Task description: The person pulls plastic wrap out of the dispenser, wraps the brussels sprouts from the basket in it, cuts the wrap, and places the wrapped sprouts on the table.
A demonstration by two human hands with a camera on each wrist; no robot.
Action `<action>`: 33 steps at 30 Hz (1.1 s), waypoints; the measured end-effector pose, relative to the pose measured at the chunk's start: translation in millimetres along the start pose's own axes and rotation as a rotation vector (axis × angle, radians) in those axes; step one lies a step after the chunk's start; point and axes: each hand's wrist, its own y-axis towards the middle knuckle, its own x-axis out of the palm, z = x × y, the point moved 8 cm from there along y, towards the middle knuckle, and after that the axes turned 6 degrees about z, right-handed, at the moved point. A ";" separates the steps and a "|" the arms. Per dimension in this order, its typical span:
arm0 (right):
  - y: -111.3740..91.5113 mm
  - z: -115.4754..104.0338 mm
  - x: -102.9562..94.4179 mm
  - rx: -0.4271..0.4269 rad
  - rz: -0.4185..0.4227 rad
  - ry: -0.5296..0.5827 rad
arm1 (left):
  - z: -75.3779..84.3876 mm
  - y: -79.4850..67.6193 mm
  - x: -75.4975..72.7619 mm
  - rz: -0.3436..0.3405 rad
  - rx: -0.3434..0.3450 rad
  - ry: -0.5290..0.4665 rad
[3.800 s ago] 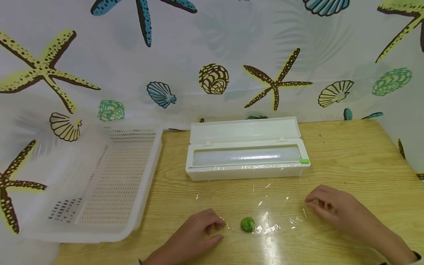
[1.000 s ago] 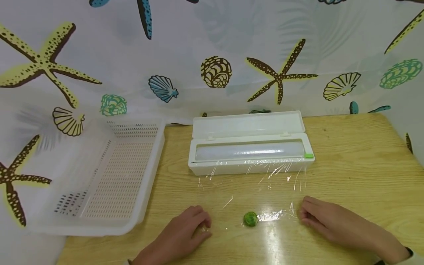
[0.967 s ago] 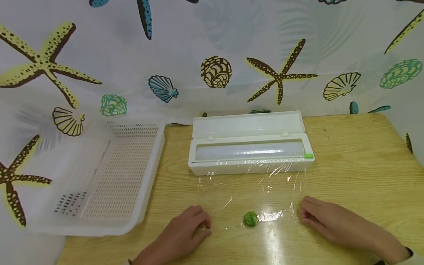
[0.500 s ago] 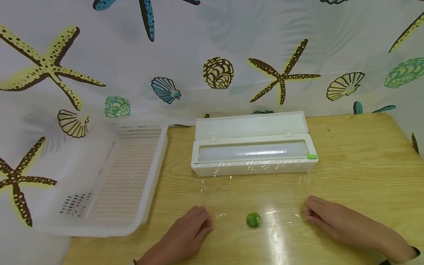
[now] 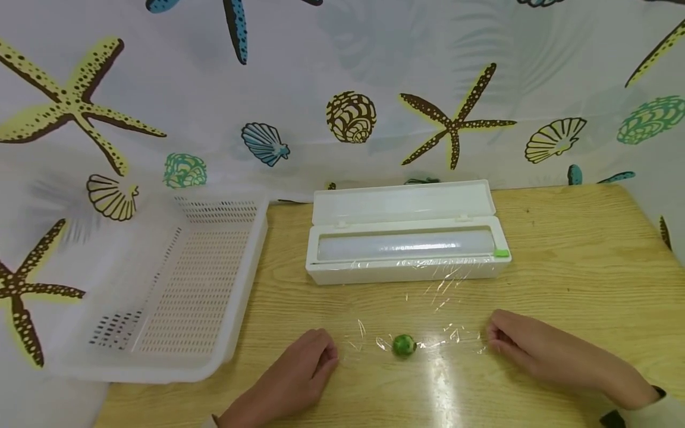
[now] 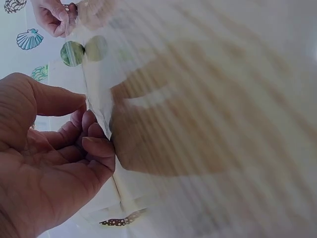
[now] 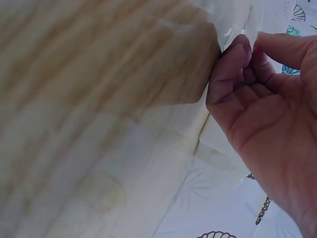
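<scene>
A clear sheet of cling film (image 5: 446, 303) stretches from the white cling film dispenser (image 5: 409, 272) toward the person. At its near left corner my left hand (image 5: 297, 374) pinches the film; the left wrist view shows thumb and fingers on its edge. My right hand (image 5: 540, 351) pinches the near right corner between thumb and forefinger. Between the hands sits a small round green ball (image 5: 404, 345), mottled like a Brussels sprout, at the film's near edge. Whether it lies over or under the film I cannot tell. The dispenser's lid stands open, with the film roll (image 5: 407, 244) inside.
At the left stands a white perforated plastic basket (image 5: 235, 315). A green slider (image 5: 501, 253) sits at the dispenser's right end. The wooden table (image 5: 578, 249) meets a cloth (image 5: 299, 71) printed with starfish and shells behind.
Since the earliest frame my left hand has shifted left and the fingers of both hands have closed tighter. The green ball has turned and shifted slightly away from me in the last half second.
</scene>
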 end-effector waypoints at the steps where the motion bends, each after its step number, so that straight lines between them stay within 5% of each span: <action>1: 0.9 1.3 -0.2 0.010 -0.006 0.008 | -0.6 0.5 -0.2 0.000 -0.009 0.004; 14: 10.8 9.2 -2.1 0.043 0.004 -0.006 | -14.3 13.1 1.6 -0.049 -0.214 -0.015; 21: 18.9 11.8 -2.8 0.077 0.007 -0.073 | -17.7 18.8 0.9 -0.029 -0.196 -0.018; 28: 27.9 11.8 -3.3 0.093 -0.002 -0.146 | -71.1 15.9 34.1 -0.008 -0.166 0.035; 33: 31.4 13.8 -1.2 0.102 -0.004 -0.173 | -77.7 17.5 39.0 -0.045 -0.202 0.074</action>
